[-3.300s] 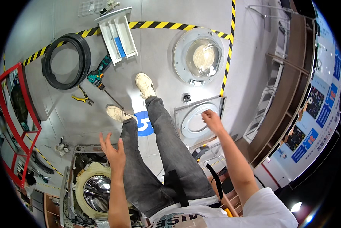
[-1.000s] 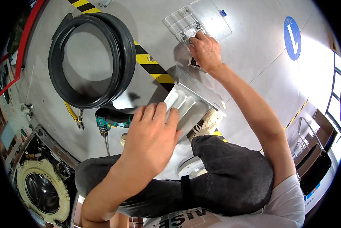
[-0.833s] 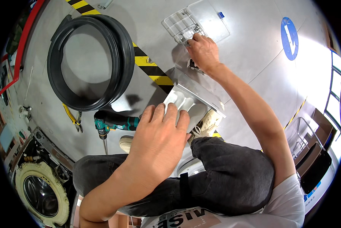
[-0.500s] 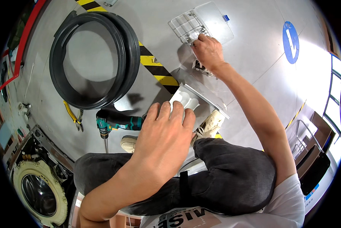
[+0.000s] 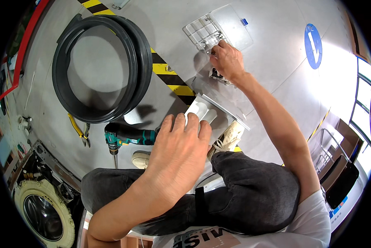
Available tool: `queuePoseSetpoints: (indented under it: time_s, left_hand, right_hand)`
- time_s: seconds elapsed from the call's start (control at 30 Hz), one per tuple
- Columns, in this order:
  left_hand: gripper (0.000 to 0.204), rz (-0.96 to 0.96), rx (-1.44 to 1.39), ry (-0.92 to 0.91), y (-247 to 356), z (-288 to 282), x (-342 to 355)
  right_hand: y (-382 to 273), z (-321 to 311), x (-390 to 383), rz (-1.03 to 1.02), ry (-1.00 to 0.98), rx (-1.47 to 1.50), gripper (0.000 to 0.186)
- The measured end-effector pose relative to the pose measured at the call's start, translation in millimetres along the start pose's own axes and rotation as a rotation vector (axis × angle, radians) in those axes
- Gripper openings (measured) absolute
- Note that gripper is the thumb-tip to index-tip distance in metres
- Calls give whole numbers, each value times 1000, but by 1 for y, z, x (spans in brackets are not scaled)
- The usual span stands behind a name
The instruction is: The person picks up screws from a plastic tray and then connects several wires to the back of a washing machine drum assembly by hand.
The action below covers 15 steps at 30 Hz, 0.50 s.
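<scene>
Your right hand [image 5: 228, 62] is at the near end of the open clear box [image 5: 201, 29] on the floor [image 5: 272, 53]. Its fingers are bent; whether they clamp a part cannot be told. Your left hand [image 5: 178, 151], fingers apart, partly covers the drawer [image 5: 202, 110], right of the drill [image 5: 129, 135].

Black rubber ring [image 5: 142, 68], yellow-handled pliers [image 5: 81, 133], drill [image 5: 129, 136]
</scene>
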<state>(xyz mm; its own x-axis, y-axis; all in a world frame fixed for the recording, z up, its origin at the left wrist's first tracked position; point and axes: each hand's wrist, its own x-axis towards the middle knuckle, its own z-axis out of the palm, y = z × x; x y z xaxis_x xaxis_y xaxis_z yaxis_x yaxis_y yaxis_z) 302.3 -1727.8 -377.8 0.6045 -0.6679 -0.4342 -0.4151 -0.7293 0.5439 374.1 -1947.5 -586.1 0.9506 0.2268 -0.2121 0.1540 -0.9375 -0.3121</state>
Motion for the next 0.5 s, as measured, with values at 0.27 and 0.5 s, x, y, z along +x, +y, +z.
queuePoseSetpoints:
  time_s: [0.27, 0.5]
  left_hand:
    - [33, 5, -41, 4, -3, 2, 6]
    - [33, -10, -24, -18, -10, -2, 12]
  right_hand:
    - [-1, -6, -5, 107, -21, 129, 20]
    - [1, -4, -2, 199, -13, 208, 20]
